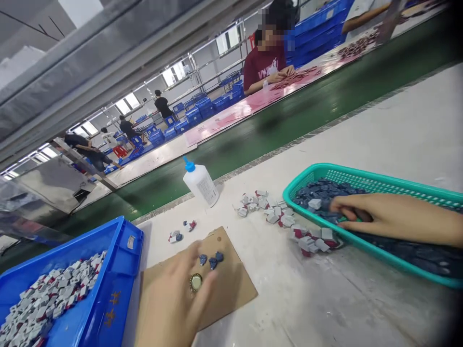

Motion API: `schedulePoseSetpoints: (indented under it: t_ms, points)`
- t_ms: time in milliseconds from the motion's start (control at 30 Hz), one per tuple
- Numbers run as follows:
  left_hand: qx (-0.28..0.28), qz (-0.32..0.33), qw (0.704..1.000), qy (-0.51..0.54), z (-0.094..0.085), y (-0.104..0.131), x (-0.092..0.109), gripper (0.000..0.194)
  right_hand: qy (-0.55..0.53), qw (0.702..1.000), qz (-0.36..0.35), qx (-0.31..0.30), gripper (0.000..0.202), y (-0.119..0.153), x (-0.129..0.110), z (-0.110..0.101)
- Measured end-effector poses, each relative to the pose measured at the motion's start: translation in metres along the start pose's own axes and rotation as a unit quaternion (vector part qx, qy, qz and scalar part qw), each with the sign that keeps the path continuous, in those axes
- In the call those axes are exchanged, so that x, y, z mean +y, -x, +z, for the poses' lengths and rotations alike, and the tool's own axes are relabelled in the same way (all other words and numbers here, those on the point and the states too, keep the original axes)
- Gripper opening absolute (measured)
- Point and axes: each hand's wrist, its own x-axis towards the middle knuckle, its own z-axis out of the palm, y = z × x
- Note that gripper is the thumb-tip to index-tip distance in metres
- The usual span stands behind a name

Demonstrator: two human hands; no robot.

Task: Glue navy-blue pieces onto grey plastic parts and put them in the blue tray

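Observation:
My left hand (pixel 177 294), blurred by motion, is over a brown cardboard sheet (pixel 231 294), its thumb apart from the fingers and nothing visible in it. Beside its thumb lies a bottle cap (pixel 196 282), hollow side up. Several small dark blue pieces (pixel 213 262) rest on the cardboard just beyond. My right hand (pixel 383 217) reaches into a green plastic basket (pixel 321 169) of dark blue pieces (pixel 405 253). Its fingers are curled among them, and whatever the tips grip is hidden. One light grey piece (pixel 314 204) sits near those fingers.
Grey and dark red pieces (pixel 282 212) lie beside the basket. A white bottle with a blue nozzle (pixel 202 185) stands behind the cardboard. At left, a blue crate (pixel 132 260) holds many grey pieces. Across a green conveyor belt (pixel 260 127), a person (pixel 264 67) handles small parts.

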Motion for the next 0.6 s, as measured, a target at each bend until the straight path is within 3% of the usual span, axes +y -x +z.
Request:
schedulePoseSetpoints:
  t_ms: [67, 100, 200, 267, 333, 433, 600]
  points:
    - [-0.072, 0.087, 0.983, -0.142, 0.036, -0.030, 0.020, 0.060, -0.013, 0.998, -0.038, 0.041, 0.022, 0.006, -0.006, -0.001]
    - [-0.088, 0.109, 0.977, -0.160, 0.055, -0.048, 0.028, 0.063, -0.018, 0.996, -0.058, 0.059, 0.022, 0.008, -0.010, -0.001]
    - [-0.093, 0.136, 0.974, -0.153, 0.101, -0.094, 0.041, 0.058, -0.028, 0.991, -0.097, 0.086, 0.021, 0.014, -0.017, -0.003]
    - [-0.087, 0.134, 0.979, -0.124, 0.117, -0.109, 0.044, 0.048, -0.033, 0.989, -0.114, 0.084, 0.024, 0.016, -0.019, -0.004]
    - [-0.084, 0.121, 0.986, -0.077, 0.117, -0.107, 0.046, 0.040, -0.041, 0.987, -0.132, 0.078, 0.025, 0.017, -0.020, -0.003]
    - [-0.104, 0.081, 0.991, 0.032, 0.100, -0.082, 0.048, 0.037, -0.054, 0.986, -0.140, 0.073, 0.019, 0.019, -0.023, -0.003]
    - [-0.131, -0.001, 0.954, 0.268, 0.071, -0.022, 0.039, 0.045, -0.098, 0.984, -0.102, 0.105, 0.018, 0.020, -0.027, -0.006]
